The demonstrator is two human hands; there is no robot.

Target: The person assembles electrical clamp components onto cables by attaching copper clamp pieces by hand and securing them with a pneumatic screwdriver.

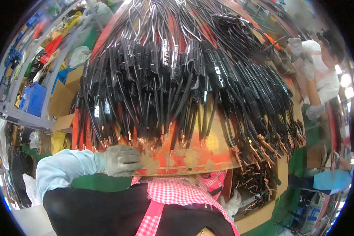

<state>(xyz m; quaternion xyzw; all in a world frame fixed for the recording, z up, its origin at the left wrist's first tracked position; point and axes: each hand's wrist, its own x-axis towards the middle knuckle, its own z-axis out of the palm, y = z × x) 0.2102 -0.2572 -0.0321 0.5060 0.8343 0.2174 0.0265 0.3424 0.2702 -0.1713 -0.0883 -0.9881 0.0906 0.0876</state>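
Observation:
My left hand [124, 160], in a pale grey glove, rests at the front edge of the worn red-orange table [173, 168]. Its fingers are curled together; anything inside them is hidden. Just beyond it lie the bare copper ends [145, 143] of many black cables [157, 94], spread across the tabletop with black plastic housings [145, 57] along them. Low on the right, my gloved right hand [233, 202] is down by the wall of a cardboard box [281, 177]. That box holds a tangle of dark cable pieces with copper ends [255, 183]. The right fingers are only partly visible.
Metal shelving [21, 114] with a blue bin [36, 98] and bags stands at the left, beside an open carton [63, 98]. A co-worker in white [322, 70] works at the table's far right. Another person's blue sleeve [332, 181] shows lower right.

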